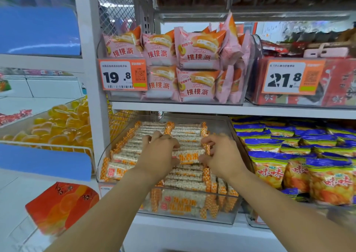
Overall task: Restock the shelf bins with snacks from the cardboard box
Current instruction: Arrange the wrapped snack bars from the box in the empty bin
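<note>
A clear plastic bin (221, 221) on the lower shelf holds several orange-and-white rice bar packets (185, 176). Both my hands are inside the bin. My left hand (159, 151) and my right hand (221, 153) grip the two ends of one rice bar packet (187, 156) lying crosswise on top of the pile. Their fingers curl over neighbouring packets too. The cardboard box is out of sight.
Above, a bin of pink peach pie packets (196, 59) with a 19.8 price tag (123, 74). To the right, blue-and-yellow snack bags (300, 155). Left shelf has yellow jelly cups (63, 124). An orange box (61, 207) sits at the lower left.
</note>
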Available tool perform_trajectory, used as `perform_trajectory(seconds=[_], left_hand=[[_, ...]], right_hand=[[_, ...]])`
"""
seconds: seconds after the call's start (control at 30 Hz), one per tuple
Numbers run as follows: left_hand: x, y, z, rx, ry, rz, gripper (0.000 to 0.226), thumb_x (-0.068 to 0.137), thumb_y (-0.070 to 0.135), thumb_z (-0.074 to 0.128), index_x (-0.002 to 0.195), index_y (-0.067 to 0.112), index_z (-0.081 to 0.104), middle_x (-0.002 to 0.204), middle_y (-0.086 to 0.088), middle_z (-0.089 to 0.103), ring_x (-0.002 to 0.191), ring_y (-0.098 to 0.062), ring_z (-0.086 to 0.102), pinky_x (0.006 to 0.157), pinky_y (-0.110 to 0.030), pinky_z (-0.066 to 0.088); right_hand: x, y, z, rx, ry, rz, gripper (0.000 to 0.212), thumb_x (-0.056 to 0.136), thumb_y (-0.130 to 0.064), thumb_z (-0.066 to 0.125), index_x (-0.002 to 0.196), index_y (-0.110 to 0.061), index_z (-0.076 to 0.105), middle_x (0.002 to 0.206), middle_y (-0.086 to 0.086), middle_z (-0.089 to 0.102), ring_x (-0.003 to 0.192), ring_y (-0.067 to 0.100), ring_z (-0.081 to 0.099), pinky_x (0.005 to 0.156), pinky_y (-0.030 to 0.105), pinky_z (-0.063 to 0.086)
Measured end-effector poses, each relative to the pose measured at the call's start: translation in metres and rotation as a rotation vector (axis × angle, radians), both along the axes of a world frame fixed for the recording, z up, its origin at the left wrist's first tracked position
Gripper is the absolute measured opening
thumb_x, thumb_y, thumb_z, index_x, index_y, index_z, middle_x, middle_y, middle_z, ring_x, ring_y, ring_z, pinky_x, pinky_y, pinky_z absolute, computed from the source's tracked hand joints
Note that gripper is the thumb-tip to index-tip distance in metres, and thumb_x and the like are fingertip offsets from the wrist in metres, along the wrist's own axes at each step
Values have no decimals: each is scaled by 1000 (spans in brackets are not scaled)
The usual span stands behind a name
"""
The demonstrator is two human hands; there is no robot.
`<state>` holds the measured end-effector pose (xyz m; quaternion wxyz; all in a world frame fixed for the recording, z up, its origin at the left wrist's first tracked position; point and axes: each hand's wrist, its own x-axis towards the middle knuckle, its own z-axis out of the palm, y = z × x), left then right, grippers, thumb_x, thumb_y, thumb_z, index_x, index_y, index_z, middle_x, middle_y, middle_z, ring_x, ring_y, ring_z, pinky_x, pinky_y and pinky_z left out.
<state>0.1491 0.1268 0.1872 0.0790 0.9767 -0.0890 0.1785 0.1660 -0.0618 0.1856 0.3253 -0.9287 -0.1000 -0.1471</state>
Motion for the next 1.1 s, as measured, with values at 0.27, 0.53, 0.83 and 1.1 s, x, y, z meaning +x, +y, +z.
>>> perform_trajectory(seconds=[0.27,0.53,0.83,1.1], left_hand=[[8,-4,-3,24,-113,24,25,95,32,65,120,34,63,126,11,59,127,-18,36,103,-37,19],[12,-4,-1,37,-36,51,33,90,37,70,122,32,60,125,8,56,128,-20,38,108,-42,22],[-5,-20,9,-48,-119,-8,34,94,42,61,125,31,59,128,11,56,132,-16,36,107,-38,19],[-37,-77,4,-260,-254,-211,20,88,36,51,101,30,65,104,11,62,111,-17,51,94,-37,32]], right_hand=[[2,6,-10,-13,-29,-79,27,82,-23,83,97,-26,61,109,0,56,82,12,56,60,16,38],[3,7,-6,-107,-9,2,22,91,-23,73,112,-19,69,117,2,66,97,15,65,83,22,49],[-18,-2,16,-205,-82,86,35,100,-20,58,135,-18,56,133,5,46,113,24,57,96,32,46],[-89,-86,41,-146,-378,118,8,93,-26,60,98,-31,64,97,-15,53,87,4,54,76,10,37]])
